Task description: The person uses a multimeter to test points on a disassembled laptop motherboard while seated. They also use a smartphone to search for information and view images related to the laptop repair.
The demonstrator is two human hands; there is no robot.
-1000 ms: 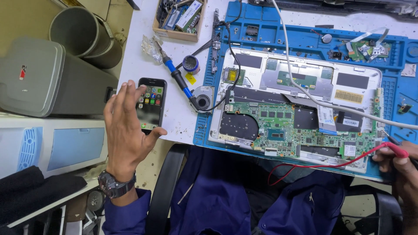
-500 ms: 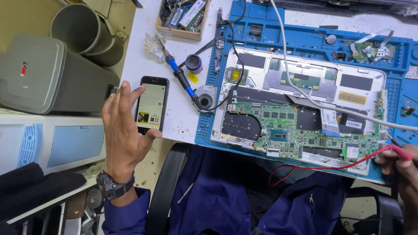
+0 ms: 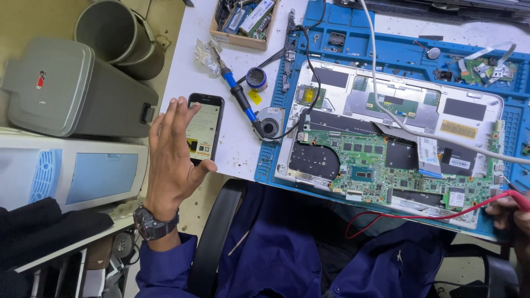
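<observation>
Head view, looking down at a white workbench (image 3: 190,60).

Left hand (image 3: 171,157): raised just beside the phone (image 3: 204,128), palm open, fingers spread apart, gripping nothing; fingertips overlapping the phone's left edge in view, contact impossible to tell. Dark wristwatch (image 3: 155,222) on the wrist, blue sleeve below.

Phone: black, screen lit, lying flat near the bench's front edge, left of the blue mat (image 3: 397,52).

Right hand (image 3: 510,214): at the right border, mostly cut off, fingers closed around a red probe (image 3: 518,200); red wire (image 3: 419,216) trailing from it across the lap.

Opened laptop base (image 3: 397,140): on the blue mat, green circuit board (image 3: 381,168) exposed along its near side, just left of the probe.

Soldering iron (image 3: 237,94): blue handle, lying between phone and mat.

Small round tin (image 3: 256,78): beside the iron.

Cardboard tray of parts (image 3: 245,19): at the far bench edge.

Grey case (image 3: 66,88) and grey cylinder (image 3: 113,36): left of the bench.
</observation>
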